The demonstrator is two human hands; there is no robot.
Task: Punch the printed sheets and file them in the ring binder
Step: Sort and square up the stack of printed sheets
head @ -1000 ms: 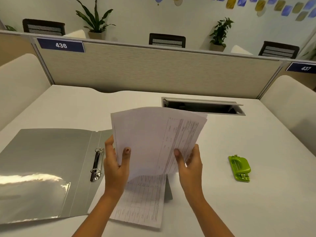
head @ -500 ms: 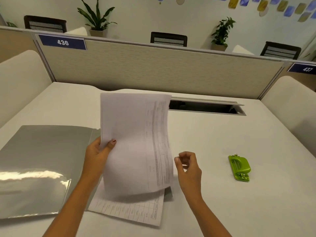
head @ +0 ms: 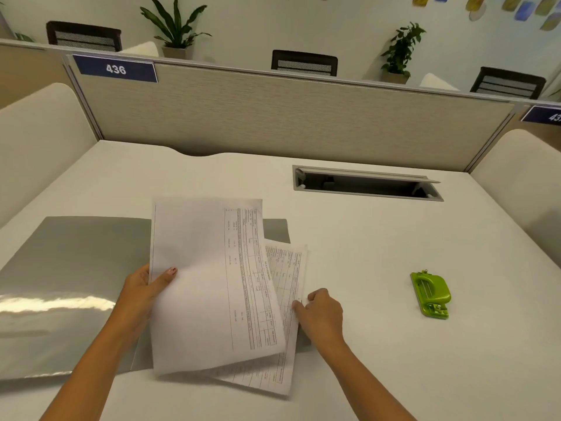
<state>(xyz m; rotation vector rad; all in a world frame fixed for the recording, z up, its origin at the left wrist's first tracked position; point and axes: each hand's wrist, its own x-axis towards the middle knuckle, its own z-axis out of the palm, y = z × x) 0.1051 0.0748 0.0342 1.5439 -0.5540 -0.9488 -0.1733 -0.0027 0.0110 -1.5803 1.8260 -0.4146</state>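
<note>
- On the near left of the tabletop [head: 394, 238], the left hand [head: 142, 291] grips the upper sheet [head: 206, 284] by its left edge. The thumb [head: 167, 275] lies flat on top, and the other fingers are hidden beneath the paper.
- This upper sheet is lifted and slightly curled, and it covers the middle of the open grey ring binder [head: 76, 262]. The binder's rings are hidden behind it.
- The lower sheet [head: 288, 287] lies flat, half under the upper one. Its far part rests on the binder's right cover and its near corner on the tabletop.
- The right hand [head: 323, 311] rests at the right edge of the lower sheet. Its fingers [head: 300, 307] are curled in, with the tips touching the paper. Whether they pinch the edge cannot be told.
- A green hole punch [head: 431, 294] sits well apart to the right, and neither hand touches it.
- Both sheets carry printed tables turned sideways, with lettering too small to read.
- A blue sign [head: 116, 69] on the far partition [head: 273, 117] reads "436". A second sign [head: 545, 115] at the right edge is cut off and shows "43".
- A cable slot [head: 364, 186] lies open in the far tabletop.
</note>
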